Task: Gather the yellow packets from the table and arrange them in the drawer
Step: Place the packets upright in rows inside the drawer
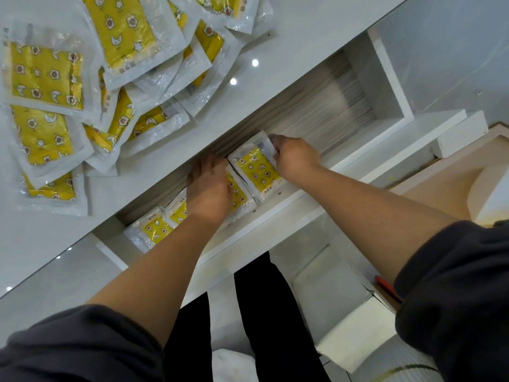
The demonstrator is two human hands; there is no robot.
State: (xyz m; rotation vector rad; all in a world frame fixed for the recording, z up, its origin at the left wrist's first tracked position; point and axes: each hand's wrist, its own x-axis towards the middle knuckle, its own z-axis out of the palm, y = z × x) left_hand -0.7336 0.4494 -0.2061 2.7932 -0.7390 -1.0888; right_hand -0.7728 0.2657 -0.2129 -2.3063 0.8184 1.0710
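An open white drawer (pixel 278 208) under the table edge holds three yellow star-and-moon packets in a row. My right hand (pixel 296 158) pinches the far corner of the rightmost packet (pixel 257 170). My left hand (pixel 209 186) lies flat on the middle packet (pixel 237 195), covering most of it. A third packet (pixel 150 230) lies at the drawer's left end. On the white table (pixel 248 86) above, a loose pile of several more yellow packets (pixel 46 75) spreads across the upper left.
The drawer's right half (pixel 330 111) shows bare grey lining. A white box (pixel 355 334) stands on the floor at lower right, beside my dark trouser legs (pixel 261 312). A small white box (pixel 457 140) sits on a ledge to the right.
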